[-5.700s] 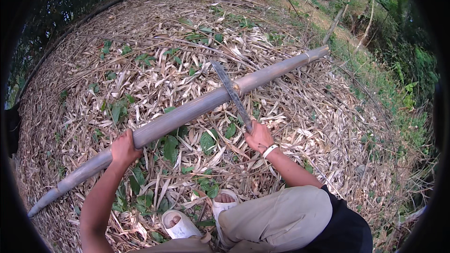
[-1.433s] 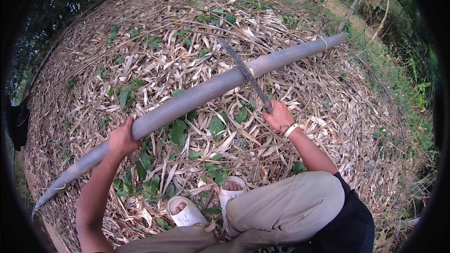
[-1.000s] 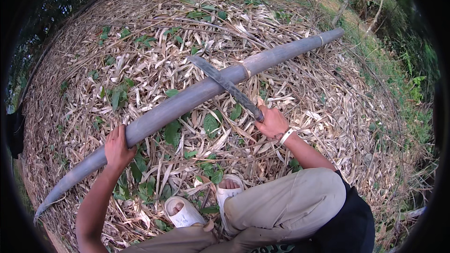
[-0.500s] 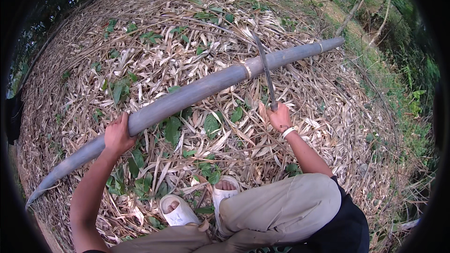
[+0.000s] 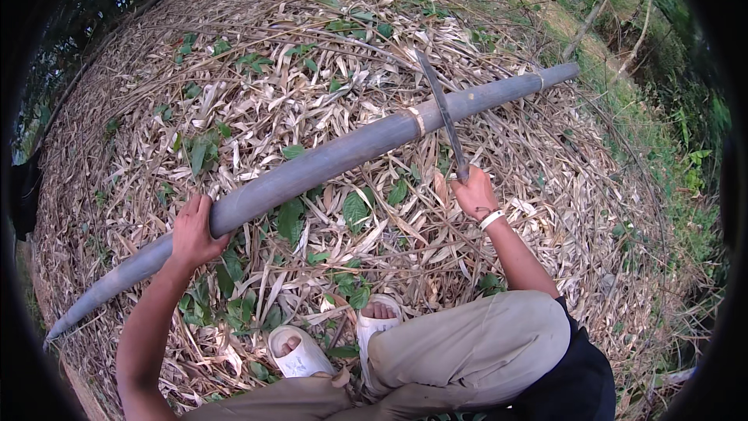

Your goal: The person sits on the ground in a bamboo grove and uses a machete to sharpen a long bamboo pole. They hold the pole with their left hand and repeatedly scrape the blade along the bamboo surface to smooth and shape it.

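A long grey bamboo pole [image 5: 335,160] runs aslant from the lower left to the upper right, with pale rings at two of its joints. Toward its left part, my left hand [image 5: 195,232] is wrapped round the pole. My right hand [image 5: 474,191] grips the handle end of a machete [image 5: 442,101], a long dark narrow blade. The blade crosses over the pole just right of the middle pale ring, its tip pointing away from me. Whether the edge touches the bamboo I cannot tell. A white band circles my right wrist.
Dry bamboo leaves [image 5: 366,257] cover the sloping ground, with green plants [image 5: 204,152] poking through. My feet in white slides [image 5: 300,355] stand close below the pole. Thin branches [image 5: 596,8] and green brush [image 5: 689,109] rise at the right edge.
The machete has tilted a little, its handle moving right with my right hand. The pole has shifted slightly to the right. My left hand keeps its grip.
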